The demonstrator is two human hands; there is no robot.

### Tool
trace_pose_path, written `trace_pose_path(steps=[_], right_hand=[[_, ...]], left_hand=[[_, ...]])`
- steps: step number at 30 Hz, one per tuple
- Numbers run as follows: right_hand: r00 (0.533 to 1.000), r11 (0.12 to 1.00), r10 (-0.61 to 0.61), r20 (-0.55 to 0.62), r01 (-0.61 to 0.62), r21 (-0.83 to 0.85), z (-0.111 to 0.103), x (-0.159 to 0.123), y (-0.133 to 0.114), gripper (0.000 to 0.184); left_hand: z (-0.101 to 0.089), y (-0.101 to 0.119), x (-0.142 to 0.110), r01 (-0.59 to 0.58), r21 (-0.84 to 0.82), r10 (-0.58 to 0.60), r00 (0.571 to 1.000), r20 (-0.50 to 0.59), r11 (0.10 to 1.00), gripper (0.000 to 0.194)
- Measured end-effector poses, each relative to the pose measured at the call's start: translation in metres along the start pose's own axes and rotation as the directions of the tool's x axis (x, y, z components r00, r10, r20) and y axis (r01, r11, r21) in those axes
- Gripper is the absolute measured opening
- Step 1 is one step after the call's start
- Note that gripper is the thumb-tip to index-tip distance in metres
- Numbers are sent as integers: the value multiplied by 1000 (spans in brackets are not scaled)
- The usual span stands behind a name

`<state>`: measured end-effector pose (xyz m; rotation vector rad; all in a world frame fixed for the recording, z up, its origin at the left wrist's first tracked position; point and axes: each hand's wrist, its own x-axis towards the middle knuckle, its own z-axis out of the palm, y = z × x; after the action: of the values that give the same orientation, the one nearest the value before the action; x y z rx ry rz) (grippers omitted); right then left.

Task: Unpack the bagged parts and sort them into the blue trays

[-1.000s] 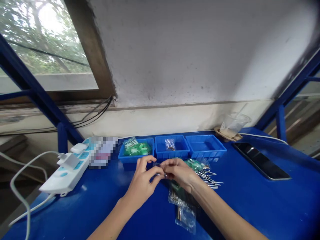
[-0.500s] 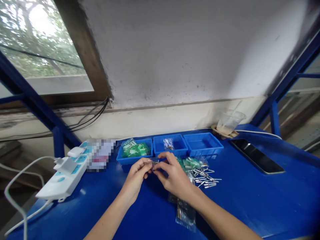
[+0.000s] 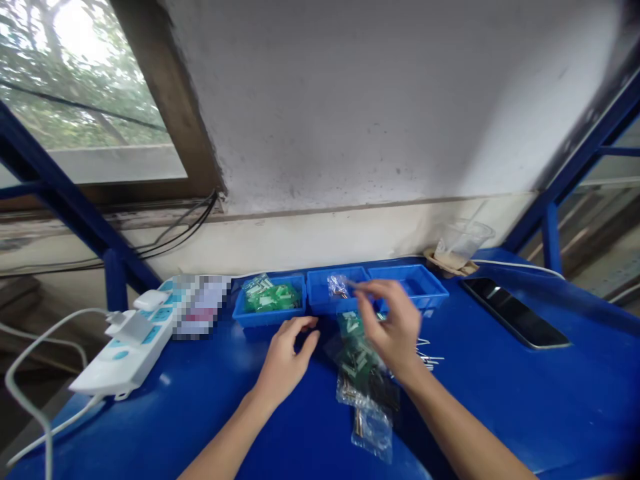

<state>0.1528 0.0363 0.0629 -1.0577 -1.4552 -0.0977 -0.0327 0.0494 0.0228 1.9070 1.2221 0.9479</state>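
Nearest, on the blue tabletop (image 3: pixel 500 413) and well in front of the middle tray (image 3: pixel 327 308), lies a clear packet (image 3: pixel 374 430) with slim brownish pieces inside. Just behind it, closer to the middle tray, overlapping green-tinted packets (image 3: pixel 356 357) form a heap, partly hidden by the right forearm. The left hand (image 3: pixel 287 353) is in front of the middle tray and to its left, thumb and fingers curved and parted, with nothing visible between them. Ahead and to the right of the middle tray, loose silvery pieces (image 3: pixel 429 360) show from behind the right wrist. The right hand (image 3: pixel 393 317) is at the middle tray's right front corner, thumb and forefinger seemingly pinching a small greyish item (image 3: pixel 353 285) above that tray; blur hides what it is. Inside the middle tray sits one clear packet of brownish pieces, the small bag (image 3: pixel 337 285). The left tray (image 3: pixel 270 321), just beside the middle tray, holds a pile of green packets (image 3: pixel 273 299); the right tray (image 3: pixel 433 301), on its other side, is partly covered by the hand. The handling looks partway along: some packets are already in trays, while the heap and loose pieces remain outside them.
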Motion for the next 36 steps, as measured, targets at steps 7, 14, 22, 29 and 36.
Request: trace_pose_path(steps=[7, 14, 22, 29, 36], right_hand=[[956, 968, 15, 294, 60, -245, 3, 4, 29, 27], [870, 992, 85, 486, -31, -119, 18, -13, 9, 19], [790, 977, 206, 577, -197, -80, 27, -24, 6, 23], [526, 459, 512, 679, -836, 302, 38, -32, -15, 38], [626, 437, 614, 480, -776, 454, 33, -21, -5, 37]], left_hand=[[19, 0, -7, -87, 494, 50, 995, 87, 865, 41], [7, -4, -7, -15, 559, -43, 995, 90, 829, 20], [-10, -10, 2, 23, 255, 1, 996, -94, 967, 9], [-12, 1, -4, -292, 27, 286, 904, -318, 956, 7], [-7, 1, -5, -290, 118, 303, 946, -117, 950, 18]])
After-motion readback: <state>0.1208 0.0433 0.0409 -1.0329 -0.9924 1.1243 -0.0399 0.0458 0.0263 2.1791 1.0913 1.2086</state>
